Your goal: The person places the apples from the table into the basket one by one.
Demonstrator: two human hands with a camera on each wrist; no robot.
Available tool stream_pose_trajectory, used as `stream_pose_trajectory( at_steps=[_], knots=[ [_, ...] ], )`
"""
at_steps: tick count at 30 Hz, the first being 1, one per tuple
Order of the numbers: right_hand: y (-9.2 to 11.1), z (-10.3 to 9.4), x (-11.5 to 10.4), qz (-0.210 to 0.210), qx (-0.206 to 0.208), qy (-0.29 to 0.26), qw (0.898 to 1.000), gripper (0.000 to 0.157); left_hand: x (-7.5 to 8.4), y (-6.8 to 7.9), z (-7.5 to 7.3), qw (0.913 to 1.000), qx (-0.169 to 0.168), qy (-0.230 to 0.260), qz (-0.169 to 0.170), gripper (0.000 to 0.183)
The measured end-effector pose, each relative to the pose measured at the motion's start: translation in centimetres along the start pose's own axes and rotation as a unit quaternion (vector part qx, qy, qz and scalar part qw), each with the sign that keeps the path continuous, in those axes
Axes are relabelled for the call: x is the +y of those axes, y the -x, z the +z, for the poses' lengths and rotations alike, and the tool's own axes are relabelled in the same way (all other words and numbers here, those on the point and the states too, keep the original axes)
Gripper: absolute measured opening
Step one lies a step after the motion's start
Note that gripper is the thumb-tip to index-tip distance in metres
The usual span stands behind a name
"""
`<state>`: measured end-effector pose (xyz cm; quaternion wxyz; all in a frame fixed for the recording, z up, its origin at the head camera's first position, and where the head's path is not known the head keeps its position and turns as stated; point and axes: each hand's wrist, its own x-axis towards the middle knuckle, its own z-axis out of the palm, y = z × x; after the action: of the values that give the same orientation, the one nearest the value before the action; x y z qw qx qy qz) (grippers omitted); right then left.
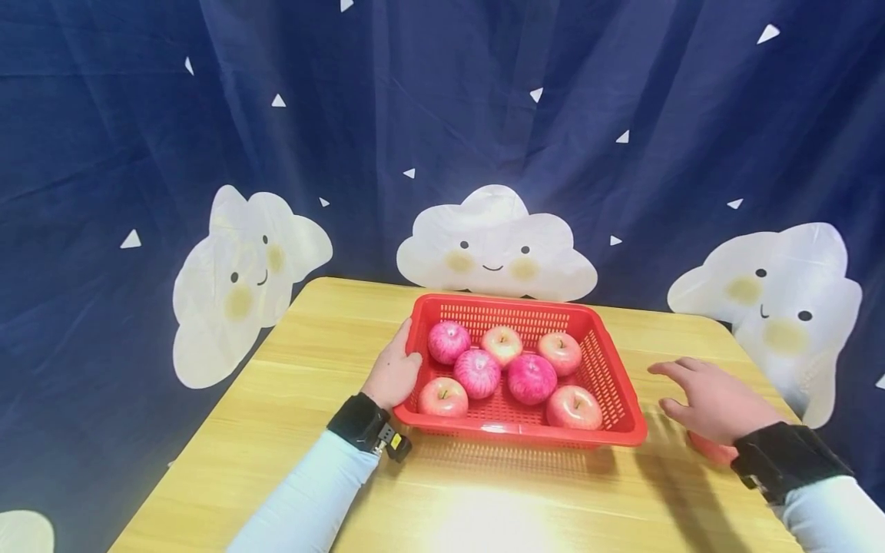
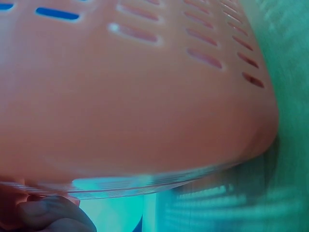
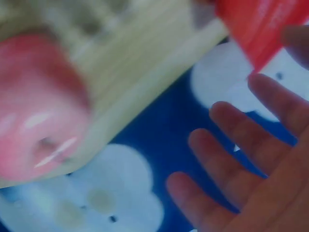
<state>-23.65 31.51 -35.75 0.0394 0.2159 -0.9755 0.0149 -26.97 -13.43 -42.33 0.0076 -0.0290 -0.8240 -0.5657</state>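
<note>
A red plastic basket (image 1: 520, 432) with slotted walls sits on the table. It holds several pale red apples (image 1: 574, 408) and three streaked magenta rounds that look like red onions (image 1: 531, 379). At the basket's left side, my left hand (image 1: 394, 372) grips the rim, its thumb over the edge. The left wrist view is filled by the basket's outer wall (image 2: 125, 106), with fingertips (image 2: 58, 215) low in the corner. To the right of the basket, my right hand (image 1: 715, 399) hovers with spread, empty fingers. A lone apple (image 3: 38, 111), partly hidden under the right wrist (image 1: 712, 449), lies on the table.
The wooden table (image 1: 332, 346) carries the basket near its far edge. Behind it hangs a dark blue curtain (image 1: 470, 92) printed with smiling clouds and small white triangles. Bright glare lies on the table's front.
</note>
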Motion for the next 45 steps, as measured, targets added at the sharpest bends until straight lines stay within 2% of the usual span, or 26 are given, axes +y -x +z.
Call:
stream_pose_trajectory(
  at_steps=[3,8,11,15,27,34,45],
  knots=[
    [1.3,0.6,1.7,0.023,-0.008,-0.006,1.0,0.053,0.0,0.0,0.0,1.0,0.0,-0.001,0.001,0.068],
    [3.2,1.9,4.3,0.057,0.005,-0.008,0.998,0.05,0.2,0.1,0.0,1.0,0.002,-0.003,-0.002,0.068],
    [4.0,2.7,5.2,0.078,-0.011,-0.018,0.997,0.053,0.2,0.1,0.0,1.0,-0.001,-0.002,-0.003,0.068],
    [4.6,3.5,5.8,0.093,-0.032,-0.031,0.995,0.06,0.1,0.0,0.0,1.0,0.0,-0.002,-0.003,0.068],
    [5.0,4.1,5.9,0.078,-0.007,-0.026,0.997,0.056,0.1,0.1,0.0,1.0,0.0,-0.003,0.004,0.066],
    [4.2,2.7,5.0,0.083,-0.022,-0.028,0.996,0.06,0.0,0.0,0.0,1.0,0.001,-0.004,0.005,0.067],
    [2.2,-2.2,1.5,0.046,0.037,-0.03,0.998,0.068,0.5,0.1,-0.1,0.9999,0.003,-0.009,0.01,0.066]
  ],
)
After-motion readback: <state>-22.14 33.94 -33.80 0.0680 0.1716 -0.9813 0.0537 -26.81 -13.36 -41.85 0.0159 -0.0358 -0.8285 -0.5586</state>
